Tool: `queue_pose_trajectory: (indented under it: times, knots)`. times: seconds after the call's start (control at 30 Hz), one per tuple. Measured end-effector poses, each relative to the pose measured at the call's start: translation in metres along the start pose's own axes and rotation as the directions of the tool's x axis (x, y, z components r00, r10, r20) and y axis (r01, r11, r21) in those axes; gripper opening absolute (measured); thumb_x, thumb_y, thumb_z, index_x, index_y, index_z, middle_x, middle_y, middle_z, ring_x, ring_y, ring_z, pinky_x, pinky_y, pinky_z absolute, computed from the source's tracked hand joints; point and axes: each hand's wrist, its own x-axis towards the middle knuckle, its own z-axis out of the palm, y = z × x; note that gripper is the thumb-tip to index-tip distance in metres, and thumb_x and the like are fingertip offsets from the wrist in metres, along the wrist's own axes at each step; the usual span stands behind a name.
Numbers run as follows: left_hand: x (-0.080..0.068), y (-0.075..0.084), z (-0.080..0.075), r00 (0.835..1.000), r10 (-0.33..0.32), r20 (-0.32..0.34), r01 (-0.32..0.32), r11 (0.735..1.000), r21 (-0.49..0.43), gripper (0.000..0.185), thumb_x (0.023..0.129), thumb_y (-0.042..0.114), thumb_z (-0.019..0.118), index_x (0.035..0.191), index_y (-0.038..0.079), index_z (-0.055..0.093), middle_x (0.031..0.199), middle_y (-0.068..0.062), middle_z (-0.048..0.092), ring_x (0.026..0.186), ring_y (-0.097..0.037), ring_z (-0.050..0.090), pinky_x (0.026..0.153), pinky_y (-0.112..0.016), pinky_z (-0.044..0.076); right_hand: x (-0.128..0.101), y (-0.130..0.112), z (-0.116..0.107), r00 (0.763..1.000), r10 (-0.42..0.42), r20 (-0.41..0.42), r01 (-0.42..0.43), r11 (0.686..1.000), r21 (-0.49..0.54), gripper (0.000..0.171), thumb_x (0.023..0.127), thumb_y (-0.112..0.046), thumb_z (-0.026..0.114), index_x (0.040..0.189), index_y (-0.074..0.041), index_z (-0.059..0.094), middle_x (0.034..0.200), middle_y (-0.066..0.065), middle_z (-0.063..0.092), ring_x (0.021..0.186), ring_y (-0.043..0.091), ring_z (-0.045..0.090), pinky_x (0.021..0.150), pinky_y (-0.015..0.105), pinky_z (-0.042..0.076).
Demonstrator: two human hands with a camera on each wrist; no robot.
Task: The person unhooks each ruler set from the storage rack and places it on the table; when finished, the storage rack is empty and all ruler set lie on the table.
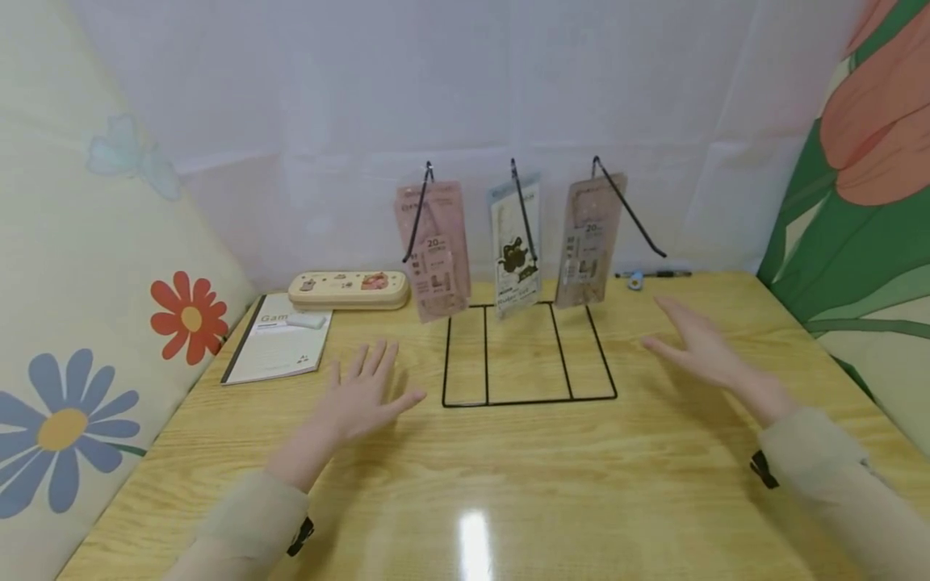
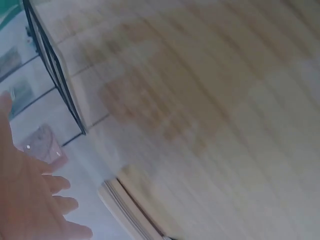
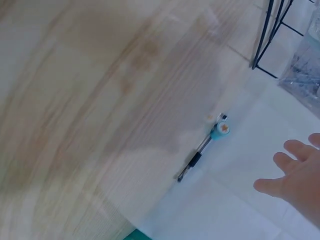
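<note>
My left hand [image 1: 359, 399] hovers with spread fingers over the table, left of a black wire rack [image 1: 529, 402], and holds nothing. To the rack's right my right hand [image 1: 693, 343] is held out, fingers extended, also holding nothing. Three flat packs hang from the rack's hooks: a pink pack [image 1: 443, 242] on the left, a white and blue pack [image 1: 517, 266] in the middle, and a greyish-pink pack [image 1: 590, 242] on the right. The pink pack [image 2: 42, 145] shows beyond my fingers in the left wrist view.
At the back left lie a notebook [image 1: 279, 355], a pale small bar [image 1: 305, 320] on it, and a cream pencil case [image 1: 349, 290]. A pen [image 3: 197, 155] and a small blue round item [image 3: 221, 128] sit at the back right. White cloth [image 1: 327, 105] stands behind.
</note>
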Motion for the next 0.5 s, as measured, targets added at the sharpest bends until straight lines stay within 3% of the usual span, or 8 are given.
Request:
queue_pose_trajectory:
  times: [0.13,0.27,0.5]
  knots:
    - [0.006,0.015,0.004,0.999,0.045,0.026,-0.044,0.997,-0.057,0.091,0.091,0.068,0.033,0.152,0.006,0.005,0.158,-0.017,0.006,0.145,-0.041,0.005,0.113,-0.064,-0.003,0.007,-0.01,0.002,1.0,0.005,0.015,-0.006,0.998,0.067,0.079,0.095,-0.036,0.055,0.149,0.004,0.013,0.151,0.031,0.019,0.137,0.05,0.021,0.111,0.064,0.017]
    - [0.012,0.027,0.01,0.992,0.109,0.065,-0.1,0.986,-0.131,0.083,0.096,0.056,0.037,0.151,0.001,0.008,0.158,-0.019,0.007,0.145,-0.041,0.006,0.115,-0.061,0.001,0.013,-0.016,0.003,0.997,0.056,0.051,-0.063,0.985,0.161,0.081,0.095,-0.038,0.053,0.15,0.0,0.008,0.153,0.03,0.014,0.139,0.049,0.017,0.111,0.065,0.017]
    - [0.028,0.032,0.023,0.972,0.203,0.115,-0.179,0.965,-0.191,0.078,0.099,0.043,0.042,0.148,-0.008,0.01,0.155,-0.026,0.01,0.144,-0.041,0.012,0.118,-0.052,0.014,0.027,-0.024,0.004,0.995,0.081,0.063,-0.096,0.955,0.28,0.08,0.096,-0.038,0.052,0.152,-0.005,0.005,0.154,0.027,0.015,0.14,0.047,0.017,0.111,0.064,0.018]
